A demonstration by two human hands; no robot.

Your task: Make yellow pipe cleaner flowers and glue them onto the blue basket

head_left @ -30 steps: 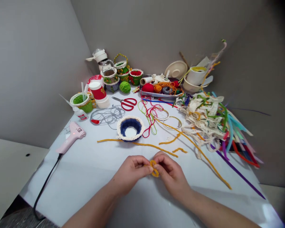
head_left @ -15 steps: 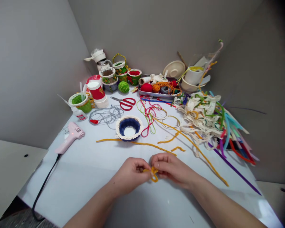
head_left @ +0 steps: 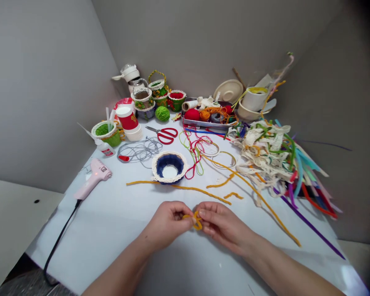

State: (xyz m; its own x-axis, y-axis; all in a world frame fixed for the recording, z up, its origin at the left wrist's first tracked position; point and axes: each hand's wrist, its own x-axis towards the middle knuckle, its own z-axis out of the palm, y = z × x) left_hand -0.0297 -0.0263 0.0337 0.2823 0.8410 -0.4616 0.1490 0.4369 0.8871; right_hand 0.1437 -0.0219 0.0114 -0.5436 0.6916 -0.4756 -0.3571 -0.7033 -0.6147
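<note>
Near the front of the table, my left hand [head_left: 169,224] pinches a mustard-yellow pipe cleaner [head_left: 198,225] bent into small loops. The thumb and forefinger of my right hand [head_left: 224,226] close on its right side. Part of the looped piece is hidden behind my fingers. Beyond the hands stands a dark blue bowl-shaped basket [head_left: 169,166] with a white lace rim. A long yellow pipe cleaner [head_left: 200,190] passes just in front of it, and a short yellow piece [head_left: 233,195] lies to the right.
At the left lies a pink glue gun [head_left: 94,179] with a black cord. Red-handled scissors [head_left: 166,135] rest behind the basket, beside tangled grey cord [head_left: 138,150]. A yarn tray [head_left: 209,122] stands at the back. Lace trim [head_left: 262,150] and coloured pipe cleaners [head_left: 314,181] are heaped at the right.
The looped pipe cleaner has turned and risen slightly between my fingers. My right hand's fingers have opened out a little. The whole view has shifted slightly.
</note>
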